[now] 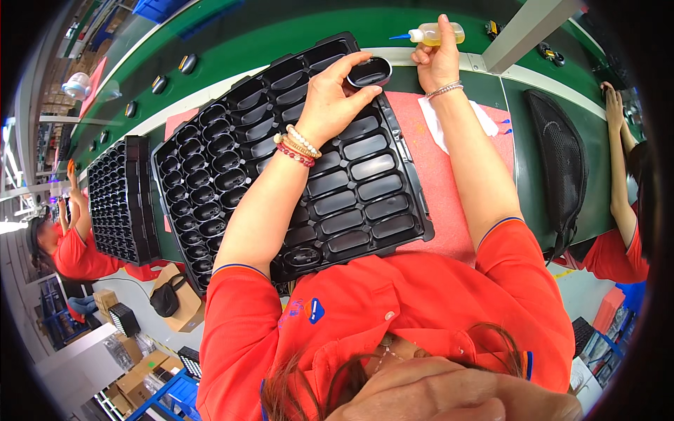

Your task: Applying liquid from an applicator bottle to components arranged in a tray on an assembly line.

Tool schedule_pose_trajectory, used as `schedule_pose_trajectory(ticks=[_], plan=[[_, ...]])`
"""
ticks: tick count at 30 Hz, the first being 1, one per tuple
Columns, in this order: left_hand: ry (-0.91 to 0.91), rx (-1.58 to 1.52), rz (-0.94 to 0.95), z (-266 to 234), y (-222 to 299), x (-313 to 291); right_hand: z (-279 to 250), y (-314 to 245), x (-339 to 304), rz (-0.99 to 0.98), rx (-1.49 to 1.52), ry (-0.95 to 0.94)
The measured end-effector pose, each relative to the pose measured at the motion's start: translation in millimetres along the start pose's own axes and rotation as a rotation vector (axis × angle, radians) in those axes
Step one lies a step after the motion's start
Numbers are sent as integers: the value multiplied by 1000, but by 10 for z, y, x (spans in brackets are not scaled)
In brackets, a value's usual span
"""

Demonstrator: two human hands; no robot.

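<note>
My left hand [328,98] grips a black, oval, hollow housing [370,73] between thumb and fingers, above the far end of a black plastic tray [387,244]. Several similar oval parts sit in the tray's left pockets, while pockets on the right look bare. In my right hand [439,70] is a small clear squeeze bottle [425,35] of yellowish liquid, tipped sideways. Its thin blue needle tip [400,36] points left, beyond the housing and apart from it. Beneath my right wrist a white cloth or paper [484,121] lies on a pink foam mat [449,203].
A green conveyor belt [246,43] runs along the far side, carrying several small dark devices [187,64]. Stacked black trays [116,196] stand left. To the right are a grey post [533,31], a black mesh bag [554,154] and a co-worker's arm [618,161]. Another person sits far left.
</note>
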State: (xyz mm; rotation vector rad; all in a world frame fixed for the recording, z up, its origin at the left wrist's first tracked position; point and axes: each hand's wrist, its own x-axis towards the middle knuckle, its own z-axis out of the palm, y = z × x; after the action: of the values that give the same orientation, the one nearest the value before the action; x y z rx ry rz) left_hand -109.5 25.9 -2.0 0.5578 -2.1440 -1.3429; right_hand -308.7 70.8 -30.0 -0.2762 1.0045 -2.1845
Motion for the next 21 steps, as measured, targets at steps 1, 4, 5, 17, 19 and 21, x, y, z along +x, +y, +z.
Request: schedule_pose_trajectory(ticks=[1, 4, 5, 17, 19, 21], plan=[[2, -8, 10, 1, -22, 1, 2, -1, -4, 2, 1, -4], [4, -21, 24, 9, -44, 8, -14, 4, 15, 0, 10, -4], [5, -26, 27, 11, -41, 9, -16, 8, 21, 0, 10, -3], [-2, -12, 6, 3, -22, 6, -21, 14, 32, 0, 24, 1], [0, -16, 12, 5, -29, 7, -23, 18, 34, -4, 29, 4], [1, -21, 18, 7, -31, 7, -14, 15, 27, -5, 28, 5]])
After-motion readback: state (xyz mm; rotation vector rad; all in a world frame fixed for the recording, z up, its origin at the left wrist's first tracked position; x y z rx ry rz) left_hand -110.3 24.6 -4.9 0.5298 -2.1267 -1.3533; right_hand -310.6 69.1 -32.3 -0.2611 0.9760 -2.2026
